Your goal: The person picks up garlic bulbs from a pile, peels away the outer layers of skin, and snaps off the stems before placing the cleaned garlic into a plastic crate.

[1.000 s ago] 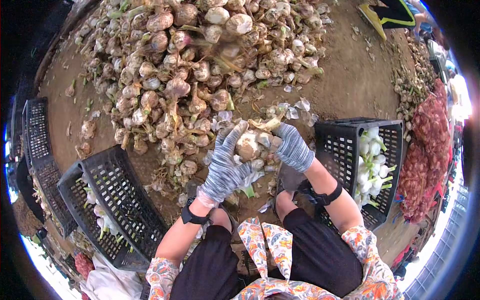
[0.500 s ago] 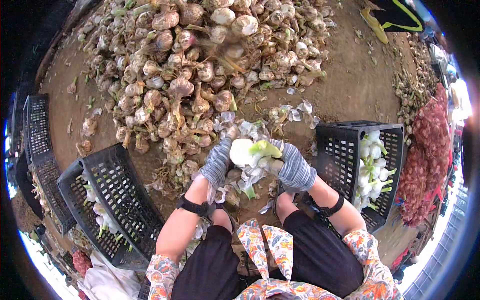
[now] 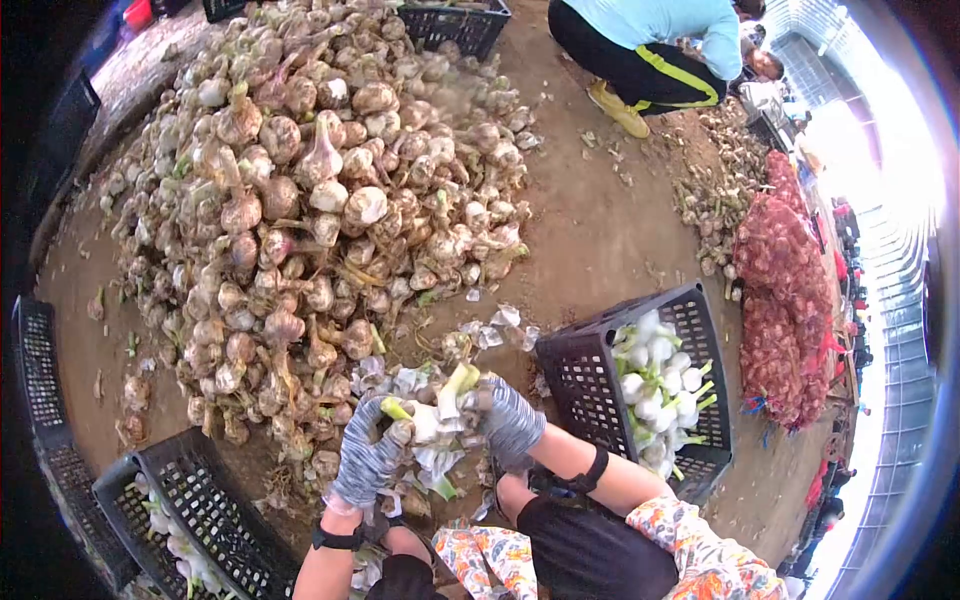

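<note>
Grey striped gloves cover both hands, held close together over a litter of peelings. My left hand [image 3: 368, 452] is curled around a white garlic bulb [image 3: 426, 424] whose short green stem end points up and left. Facing it, my right hand [image 3: 511, 420] pinches a pale green garlic stalk [image 3: 461, 385] with white skin around its base. Its fingertips are partly hidden behind the garlic. Loose papery garlic skins [image 3: 437, 465] hang and lie just below the hands.
A large heap of unpeeled garlic [image 3: 300, 200] lies ahead. A black crate [image 3: 580, 375] of white garlic stands right, another crate [image 3: 205, 500] left. Red mesh sacks [image 3: 780, 300] lie farther right. A crouching person [image 3: 640, 50] is at the far right.
The view has swung right and up, bringing the crouching person and a far crate into sight. The bulb, whole and round before, now sits lower between the hands with its stalk raised upright.
</note>
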Demonstrator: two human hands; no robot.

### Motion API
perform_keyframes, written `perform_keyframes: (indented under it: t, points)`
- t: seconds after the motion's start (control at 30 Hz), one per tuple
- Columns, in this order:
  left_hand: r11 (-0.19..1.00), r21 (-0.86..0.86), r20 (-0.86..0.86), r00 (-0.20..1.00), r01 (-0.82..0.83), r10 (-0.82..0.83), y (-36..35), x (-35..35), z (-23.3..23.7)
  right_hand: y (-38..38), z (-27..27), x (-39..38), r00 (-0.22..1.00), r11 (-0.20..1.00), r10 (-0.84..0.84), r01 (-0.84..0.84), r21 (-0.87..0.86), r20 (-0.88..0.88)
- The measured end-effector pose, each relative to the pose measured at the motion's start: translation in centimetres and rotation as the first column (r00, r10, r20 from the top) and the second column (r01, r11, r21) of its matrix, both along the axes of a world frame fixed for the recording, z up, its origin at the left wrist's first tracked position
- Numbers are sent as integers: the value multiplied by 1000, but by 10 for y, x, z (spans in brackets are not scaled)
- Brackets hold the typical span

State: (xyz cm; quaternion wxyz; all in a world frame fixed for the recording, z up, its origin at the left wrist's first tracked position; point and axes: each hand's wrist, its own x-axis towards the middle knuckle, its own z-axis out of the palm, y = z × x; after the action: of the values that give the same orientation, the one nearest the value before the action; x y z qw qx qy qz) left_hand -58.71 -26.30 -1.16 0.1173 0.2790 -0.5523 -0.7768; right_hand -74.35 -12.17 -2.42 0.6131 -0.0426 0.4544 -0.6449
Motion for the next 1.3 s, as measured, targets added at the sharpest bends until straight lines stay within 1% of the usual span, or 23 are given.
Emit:
perform_keyframes:
  t: [0.03,0.07,0.1,0.13,0.2,0.27,0.33,0.37,0.4,0.47,0.5,0.53,0.6,0.67,0.7,0.8,0.93,1.03,1.07,1.13,1.17,1.27,1.3]
  points:
    - [1000,3,9,1000,10,-10,-2,0,1,-8,22,-3,971,997,78,-73,33,-228]
    - [997,-45,-43,997,57,-59,-6,-1,3,-10,22,-2,912,991,-132,111,76,389]
    - [991,-94,-85,991,99,-107,-9,0,4,-10,14,-6,791,994,-95,111,11,604]
    - [992,36,-136,984,120,-114,-9,5,-1,-6,1,-11,614,991,-42,127,-46,788]
    - [987,70,-110,984,146,-138,-12,6,-6,2,-27,-13,572,970,96,129,-205,814]
    - [993,30,-60,992,112,-110,-10,7,-2,-5,-13,-8,911,924,-192,44,379,364]
    - [935,353,-75,995,-30,60,-7,3,-18,0,-22,5,998,965,48,-39,258,-27]
    - [949,313,-110,991,-41,79,-5,1,-17,8,-16,5,991,975,127,-119,188,-32]
    - [780,617,-95,974,-106,207,-1,2,-23,9,0,10,967,972,223,-212,102,-121]
    - [602,784,-45,954,-150,297,2,-5,-27,23,19,15,860,938,346,-306,163,-374]
    - [608,766,-5,943,-211,334,2,-2,-37,43,-7,18,972,960,231,-234,151,40]
    - [606,767,-25,936,-208,352,1,-1,-37,41,27,6,899,994,92,-108,15,429]
    - [574,763,101,932,-297,348,0,3,-50,38,16,-20,870,917,203,-7,-399,450]
    - [558,756,152,921,-342,359,4,4,-56,32,35,-27,980,955,191,-197,222,48]
    - [543,747,203,910,-383,362,5,5,-58,33,16,-30,725,865,501,-396,310,-473]
    - [646,625,317,898,-439,305,5,2,-46,9,23,-4,157,788,615,-85,610,-773]
    - [694,502,398,851,-515,343,14,-11,-27,-16,33,19,368,866,477,-41,498,-798]
    - [703,485,435,841,-520,321,18,-9,-30,-20,9,27,-175,977,160,-109,181,-972]
    - [712,473,453,836,-519,309,18,-7,-33,-20,9,23,-174,977,162,-109,183,-971]
    - [728,459,464,836,-509,292,16,-4,-33,-22,11,10,81,939,212,-293,179,-974]
    - [801,374,406,860,-466,311,17,-3,-34,-23,15,8,227,954,248,-226,197,-942]
    - [881,218,309,886,-420,346,22,2,-30,-8,-20,-21,241,944,281,105,313,-929]
    - [894,156,267,889,-420,372,25,2,-28,-4,-18,-23,239,944,283,104,314,-929]
